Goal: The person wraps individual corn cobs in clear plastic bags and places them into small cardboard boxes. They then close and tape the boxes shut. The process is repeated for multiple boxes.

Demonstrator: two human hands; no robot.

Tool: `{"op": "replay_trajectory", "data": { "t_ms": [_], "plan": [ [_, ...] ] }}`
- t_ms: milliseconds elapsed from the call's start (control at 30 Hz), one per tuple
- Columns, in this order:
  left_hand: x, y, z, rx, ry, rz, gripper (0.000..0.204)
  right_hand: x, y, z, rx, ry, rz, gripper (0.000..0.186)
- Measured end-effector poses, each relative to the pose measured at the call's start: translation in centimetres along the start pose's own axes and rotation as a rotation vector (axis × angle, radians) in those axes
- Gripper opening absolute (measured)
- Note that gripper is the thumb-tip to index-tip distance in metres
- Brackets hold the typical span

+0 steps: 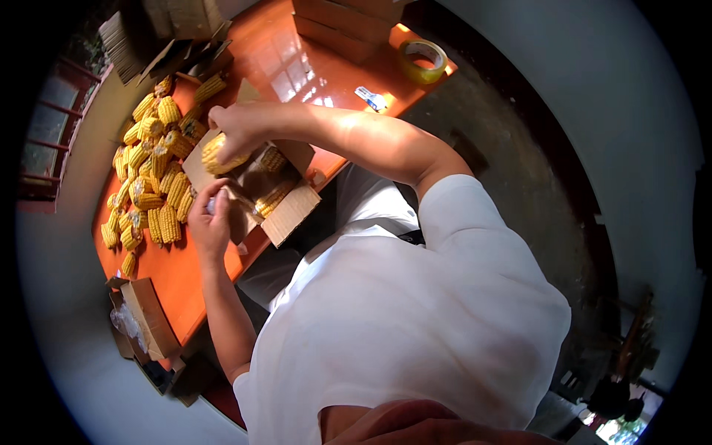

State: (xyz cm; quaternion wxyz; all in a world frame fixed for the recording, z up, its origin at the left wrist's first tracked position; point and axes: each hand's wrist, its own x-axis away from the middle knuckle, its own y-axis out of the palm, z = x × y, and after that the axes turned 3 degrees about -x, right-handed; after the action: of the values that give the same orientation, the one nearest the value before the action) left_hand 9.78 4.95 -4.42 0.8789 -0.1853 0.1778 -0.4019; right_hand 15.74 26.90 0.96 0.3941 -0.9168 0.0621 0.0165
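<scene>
An open cardboard box (pixel 289 211) rests at the orange table's front edge, with a few corn cobs (pixel 271 199) inside. My right hand (pixel 233 126) is closed on a yellow corn cob (pixel 219 154) over the box's far left part. My left hand (pixel 211 219) is curled at the box's near left flap, around a small pale, shiny thing that I cannot make out. A heap of several corn cobs (pixel 152 170) lies on the table just left of the box.
The orange table (pixel 170 289) holds a tape roll (pixel 422 70), a small white-and-blue item (pixel 371 99), stacked boxes (pixel 345 33) and folded cardboard (pixel 163 33) at the back. Another box with clear plastic (pixel 152 315) is at the near left. A barred window (pixel 52 141) is left.
</scene>
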Motion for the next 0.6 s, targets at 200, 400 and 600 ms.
{"op": "replay_trajectory", "data": {
  "t_ms": [200, 400, 600],
  "plan": [
    [-4.4, -1.9, 3.2, 0.445, -0.098, 0.245, 0.053, -2.7, 0.9, -0.1, -1.088, 0.060, -0.073, 0.049],
    [-5.4, -4.0, 3.3, 0.306, -0.068, 0.242, 0.033, -2.7, 0.9, -0.1, -1.413, 0.079, -0.203, 0.034],
    [-5.6, -3.4, 4.9, 0.285, -0.140, 0.257, 0.027, -3.2, 1.6, -0.5, -1.425, -0.007, -0.220, 0.036]
  ]
}}
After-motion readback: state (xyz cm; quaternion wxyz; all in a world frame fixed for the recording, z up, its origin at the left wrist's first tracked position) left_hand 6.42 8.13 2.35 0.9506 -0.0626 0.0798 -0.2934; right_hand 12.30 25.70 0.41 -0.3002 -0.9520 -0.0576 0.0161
